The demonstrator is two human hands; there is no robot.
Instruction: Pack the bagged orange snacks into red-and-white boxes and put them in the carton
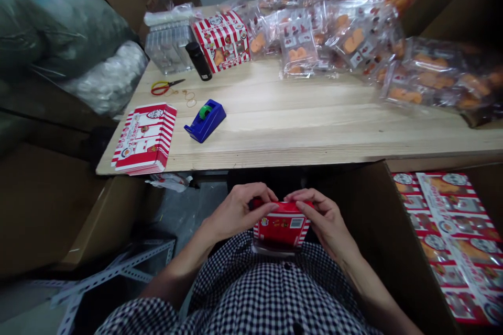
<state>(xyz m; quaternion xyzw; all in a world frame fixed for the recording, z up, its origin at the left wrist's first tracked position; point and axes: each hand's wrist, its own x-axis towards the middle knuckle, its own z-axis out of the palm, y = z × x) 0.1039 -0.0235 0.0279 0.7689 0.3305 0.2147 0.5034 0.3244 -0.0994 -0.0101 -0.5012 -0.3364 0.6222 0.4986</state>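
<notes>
Held low over my lap, below the table edge, is a small red and white printed carton [281, 227]. My left hand [236, 213] grips its left end, and my right hand [321, 218] grips its right end, with the fingers curled over the top. A dark red piece [255, 203] shows at the left corner, partly hidden by my left fingers. The carton's top edge is bent under my fingertips. Its underside is hidden from this view.
A pine table [298, 133] holds a flat stack of striped cartons [144, 138], a blue tape dispenser [205, 121], red-handled scissors [164, 86], rubber bands, a black bottle [198, 61], and several bagged orange items [310, 36]. Printed flat sheets [448, 241] lie in a box at right.
</notes>
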